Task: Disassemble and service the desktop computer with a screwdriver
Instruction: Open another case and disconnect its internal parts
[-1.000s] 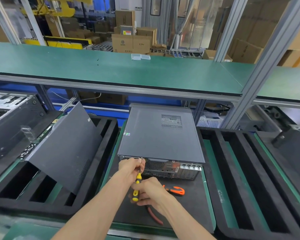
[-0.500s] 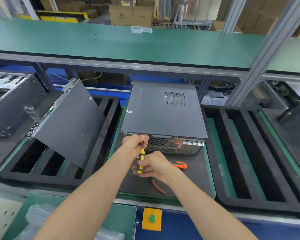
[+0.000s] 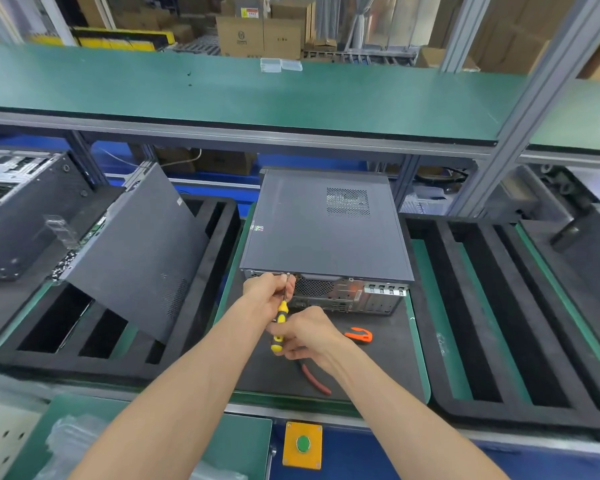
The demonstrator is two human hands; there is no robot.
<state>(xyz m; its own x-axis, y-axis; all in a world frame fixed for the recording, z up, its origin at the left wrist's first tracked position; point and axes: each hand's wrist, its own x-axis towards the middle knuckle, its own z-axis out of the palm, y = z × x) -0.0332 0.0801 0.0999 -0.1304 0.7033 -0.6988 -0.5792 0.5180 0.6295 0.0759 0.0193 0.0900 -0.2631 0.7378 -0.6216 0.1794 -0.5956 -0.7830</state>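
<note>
**Legible Markings**

No text, brand name or number can be read with confidence in the head view.

The cardboard box (image 3: 240, 36) behind the green shelf carries a dark round printed logo with a line of print below it; the characters are too small to resolve. A neighbouring box (image 3: 246, 12) bears a yellow label with a red strip, possibly a warning sticker; its wording is illegible. The desktop computer (image 3: 326, 230) has a small shiny sticker (image 3: 258, 227) near the left edge of its top cover; no characters are distinguishable on it.
</note>
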